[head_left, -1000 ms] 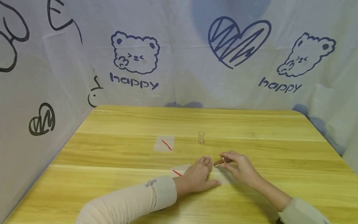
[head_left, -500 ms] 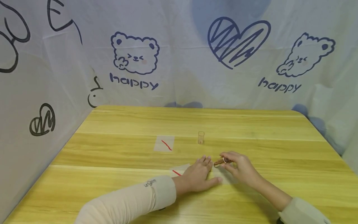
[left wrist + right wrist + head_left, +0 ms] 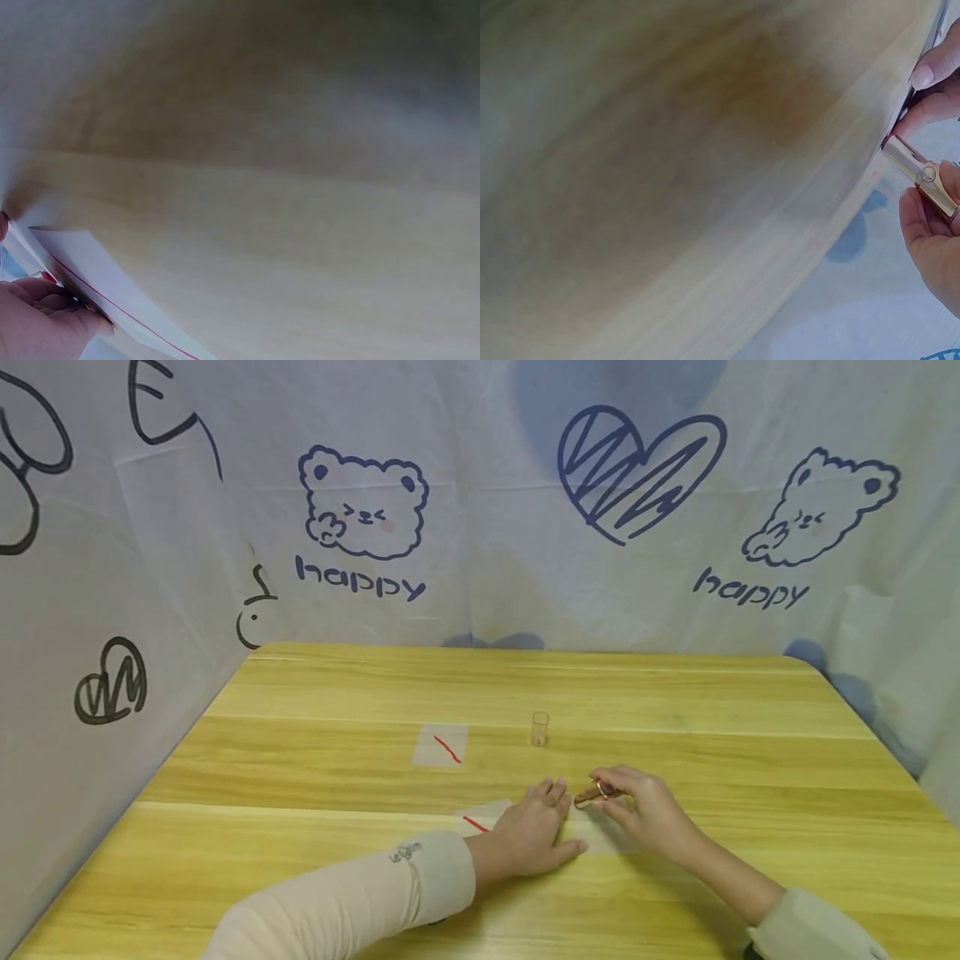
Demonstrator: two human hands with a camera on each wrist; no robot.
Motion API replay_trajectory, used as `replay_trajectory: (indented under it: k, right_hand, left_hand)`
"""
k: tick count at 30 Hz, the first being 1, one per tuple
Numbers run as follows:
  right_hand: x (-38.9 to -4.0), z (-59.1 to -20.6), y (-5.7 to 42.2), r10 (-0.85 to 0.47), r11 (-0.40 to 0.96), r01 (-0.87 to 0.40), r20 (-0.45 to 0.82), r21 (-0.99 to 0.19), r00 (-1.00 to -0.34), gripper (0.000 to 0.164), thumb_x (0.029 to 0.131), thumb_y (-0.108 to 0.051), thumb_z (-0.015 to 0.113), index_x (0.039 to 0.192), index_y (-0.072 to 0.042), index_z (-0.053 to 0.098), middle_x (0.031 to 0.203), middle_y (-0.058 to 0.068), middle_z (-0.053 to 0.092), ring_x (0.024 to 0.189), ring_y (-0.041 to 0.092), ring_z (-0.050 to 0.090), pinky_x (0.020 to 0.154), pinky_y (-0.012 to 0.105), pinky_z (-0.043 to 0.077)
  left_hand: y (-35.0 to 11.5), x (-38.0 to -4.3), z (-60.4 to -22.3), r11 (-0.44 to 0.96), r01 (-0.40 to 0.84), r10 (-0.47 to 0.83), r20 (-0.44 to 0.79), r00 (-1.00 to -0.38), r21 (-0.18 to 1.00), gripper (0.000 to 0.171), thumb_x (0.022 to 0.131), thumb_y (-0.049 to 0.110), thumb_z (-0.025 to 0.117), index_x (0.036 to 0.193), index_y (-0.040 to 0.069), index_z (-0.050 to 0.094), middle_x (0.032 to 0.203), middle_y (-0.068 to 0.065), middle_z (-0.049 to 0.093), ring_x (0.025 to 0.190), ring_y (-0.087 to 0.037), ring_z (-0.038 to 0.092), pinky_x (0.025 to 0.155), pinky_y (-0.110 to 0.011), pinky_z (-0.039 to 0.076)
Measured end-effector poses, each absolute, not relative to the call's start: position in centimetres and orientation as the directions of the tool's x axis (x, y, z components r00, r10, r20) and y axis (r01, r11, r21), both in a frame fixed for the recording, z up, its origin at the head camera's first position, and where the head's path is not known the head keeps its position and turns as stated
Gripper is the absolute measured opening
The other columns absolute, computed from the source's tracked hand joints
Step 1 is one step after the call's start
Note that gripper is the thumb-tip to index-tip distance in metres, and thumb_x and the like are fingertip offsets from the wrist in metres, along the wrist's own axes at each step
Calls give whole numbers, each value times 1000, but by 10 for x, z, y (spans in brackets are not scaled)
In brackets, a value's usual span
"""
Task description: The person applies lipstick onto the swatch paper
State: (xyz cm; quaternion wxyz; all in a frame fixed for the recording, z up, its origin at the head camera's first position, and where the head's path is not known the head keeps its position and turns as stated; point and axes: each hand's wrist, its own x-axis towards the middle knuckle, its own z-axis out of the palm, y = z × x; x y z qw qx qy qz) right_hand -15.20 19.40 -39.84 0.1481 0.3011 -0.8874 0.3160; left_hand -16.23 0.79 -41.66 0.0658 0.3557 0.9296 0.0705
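My left hand (image 3: pixel 531 831) lies palm down with its fingers stretched out. It covers part of a pale paper square (image 3: pixel 480 816) that bears a red stroke. To its right, my right hand (image 3: pixel 648 806) pinches a shiny metallic lipstick tube (image 3: pixel 922 174) between thumb and fingers. The tube slants low over another pale paper sheet (image 3: pixel 600 839), its end close to the left fingertips. Whether that end touches the paper cannot be seen. In the left wrist view, the red-lined paper (image 3: pixel 124 300) shows beside a hand at the lower left.
Beyond the hands a small clear cap (image 3: pixel 539 729) stands upright on the wood-grain table (image 3: pixel 300 877). Left of it lies another paper square (image 3: pixel 440 745) with a red stroke. White cloth (image 3: pixel 495 527) with drawn bears and hearts hangs behind the table and on its left.
My left thumb has drawn in slightly to the left. The right hand and the lipstick tube keep their place.
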Motion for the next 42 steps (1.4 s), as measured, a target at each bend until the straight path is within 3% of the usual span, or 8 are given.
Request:
replay_trajectory:
  k: [19,35,42]
  right_hand:
    - [-152,-398,194,-450,609,-635,453,-475,-770,36,74,5,70,107,14,60,93,17,68,77,23,66,69,28,57]
    - [-150,-397,196,-466,606,-663,479,-440,-744,36,72,5,71,105,15,61,91,18,68,75,23,66,67,27,57]
    - [-149,-396,198,-459,613,-642,454,-461,-764,36,74,3,71,107,13,61,93,16,68,78,24,66,69,29,57]
  left_hand:
    - [10,-159,-408,749,660,661,-143,-737,62,69,94,53,40,141,2,37,150,-12,30,140,-26,27,114,-34,27]
    - [10,-159,-410,751,658,659,-139,-739,61,69,94,54,39,141,3,37,150,-12,30,140,-26,27,114,-33,27]
    - [10,-160,-410,750,658,660,-132,-739,69,69,94,53,39,140,2,37,150,-12,30,140,-27,28,114,-34,27]
